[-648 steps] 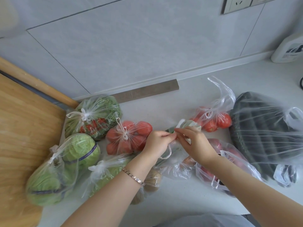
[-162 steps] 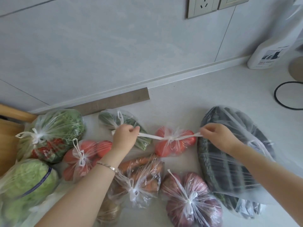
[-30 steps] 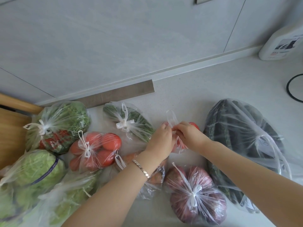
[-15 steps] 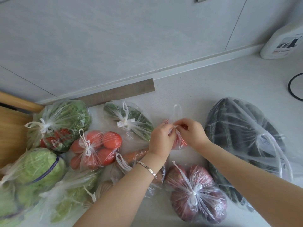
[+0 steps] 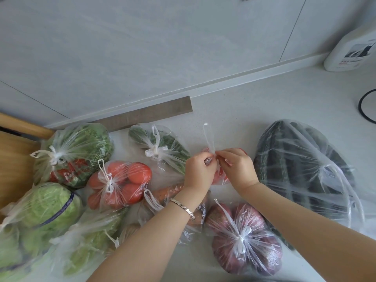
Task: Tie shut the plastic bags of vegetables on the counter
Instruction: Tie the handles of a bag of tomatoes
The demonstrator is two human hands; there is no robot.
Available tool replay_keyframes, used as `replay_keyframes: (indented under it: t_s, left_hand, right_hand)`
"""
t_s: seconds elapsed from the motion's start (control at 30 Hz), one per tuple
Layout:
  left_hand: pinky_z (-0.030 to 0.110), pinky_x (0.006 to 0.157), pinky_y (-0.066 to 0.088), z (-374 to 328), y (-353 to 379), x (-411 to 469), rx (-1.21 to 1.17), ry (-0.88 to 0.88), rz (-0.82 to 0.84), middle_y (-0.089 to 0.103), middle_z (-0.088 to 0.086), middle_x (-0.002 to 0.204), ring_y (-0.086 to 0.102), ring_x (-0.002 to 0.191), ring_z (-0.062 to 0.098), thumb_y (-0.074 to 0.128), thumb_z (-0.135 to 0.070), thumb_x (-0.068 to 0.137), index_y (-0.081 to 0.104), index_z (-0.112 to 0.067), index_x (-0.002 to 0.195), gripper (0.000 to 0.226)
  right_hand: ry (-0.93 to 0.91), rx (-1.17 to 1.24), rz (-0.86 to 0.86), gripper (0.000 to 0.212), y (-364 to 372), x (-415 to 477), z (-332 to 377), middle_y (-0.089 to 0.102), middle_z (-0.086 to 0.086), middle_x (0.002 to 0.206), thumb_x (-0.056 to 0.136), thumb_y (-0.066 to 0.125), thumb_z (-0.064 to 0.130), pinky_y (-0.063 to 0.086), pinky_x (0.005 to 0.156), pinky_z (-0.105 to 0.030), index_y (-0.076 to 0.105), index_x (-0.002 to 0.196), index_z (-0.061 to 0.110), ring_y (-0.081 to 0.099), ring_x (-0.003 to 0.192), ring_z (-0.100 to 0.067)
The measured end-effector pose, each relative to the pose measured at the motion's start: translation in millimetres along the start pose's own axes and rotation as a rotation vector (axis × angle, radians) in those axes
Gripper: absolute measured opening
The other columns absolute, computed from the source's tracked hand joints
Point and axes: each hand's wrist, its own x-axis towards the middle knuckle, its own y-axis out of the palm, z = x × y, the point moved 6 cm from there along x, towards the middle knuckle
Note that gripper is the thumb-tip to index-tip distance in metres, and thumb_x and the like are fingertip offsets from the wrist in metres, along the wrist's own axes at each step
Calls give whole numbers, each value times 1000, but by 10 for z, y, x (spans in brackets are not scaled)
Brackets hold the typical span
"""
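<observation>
Most bags (image 5: 130, 186) show knots; at centre frame the left hand (image 5: 198, 169) and right hand (image 5: 237, 166), fingers curled, pinch the handles (image 5: 208, 137) of the small tomato bag (image 5: 218, 177), knot apparently unfinished; dark bag (image 5: 295, 159) at right unclear.

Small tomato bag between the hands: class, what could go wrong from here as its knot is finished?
Both the left hand and right hand pinch the small tomato bag at its thin neck; the plastic may tear or the knot slip loose.
The left wrist crosses over the carrot bag, so a pull might drag it.
</observation>
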Motion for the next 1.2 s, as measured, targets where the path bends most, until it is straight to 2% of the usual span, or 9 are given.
replay_keyframes:
  t_s: [0.13, 0.27, 0.43, 0.6, 0.73, 0.8, 0.9, 1.07, 1.2]
  left_hand:
    - [18, 53, 35, -10, 7, 21, 34, 27, 71, 65, 9, 64, 55, 59, 18, 60, -7, 83, 71, -3, 77, 13]
    - [3, 62, 39, -40, 7, 39, 70, 75, 160, 72, 11, 88, 63, 77, 14, 58, -9, 86, 71, -5, 96, 16]
    - [12, 70, 35, -62, 11, 45, 201, 151, 229, 69, 13, 95, 63, 87, 22, 55, -12, 89, 67, -2, 100, 19]
    - [17, 74, 39, -13, 39, 43, 222, 180, 246, 67, 14, 96, 62, 89, 24, 50, -7, 91, 67, -1, 103, 22]
    - [8, 75, 37, 6, 113, 26, 151, 153, 261, 66, 14, 98, 58, 88, 17, 49, -1, 90, 67, 1, 103, 23]
    - [1, 73, 36, 48, 154, 32, 87, 41, 258, 66, 11, 102, 53, 88, 10, 50, -3, 91, 65, 0, 108, 23]
    - [13, 74, 41, 163, 219, 49, -90, -208, 307, 66, 6, 100, 55, 87, 10, 55, -12, 90, 65, -5, 108, 22]
    - [26, 82, 45, 254, 203, 67, -252, -429, 345, 68, 6, 100, 58, 89, 13, 62, -17, 86, 67, -5, 107, 24]
    - [21, 66, 42, 296, 185, 36, -291, -509, 359, 66, 4, 82, 57, 78, 14, 65, -15, 83, 70, -6, 97, 17]
  right_hand:
    - [-172, -67, 118, 19, 61, 20, -14, 69, -12, 71, 68, 65, 3, 47, 60, -22, 73, 86, 1, 65, 62, -28]
    - [-281, -77, 226, 18, 77, 76, -32, 66, -13, 69, 71, 63, 9, 51, 57, -27, 73, 84, 2, 63, 59, -28]
    - [-270, -4, 376, 25, 102, 111, -93, 65, -11, 67, 75, 53, 20, 52, 49, -26, 72, 75, 4, 62, 53, -25]
    - [129, 68, 620, 24, 136, 147, -180, 65, -16, 77, 87, 58, 19, 51, 68, -42, 71, 75, 2, 59, 68, -30]
    - [505, 371, 875, 27, 142, 40, -279, 52, 5, 65, 88, 55, 11, 37, 61, -21, 61, 63, 21, 45, 59, -9]
    - [531, 383, 874, 11, 123, 33, -315, 57, 1, 78, 87, 57, 11, 41, 72, -22, 68, 85, 8, 51, 70, -11]
    - [418, 231, 715, 19, 92, 58, -275, 50, 2, 59, 87, 59, 15, 34, 50, -9, 68, 88, -2, 41, 52, -8]
    - [238, 114, 315, 15, -2, -28, -183, 67, -7, 81, 84, 64, 17, 49, 73, -31, 68, 93, 6, 53, 73, -16]
    - [-142, -18, 195, 19, -61, -73, 2, 67, -7, 70, 81, 56, 17, 54, 55, -34, 73, 88, 12, 62, 63, -27]
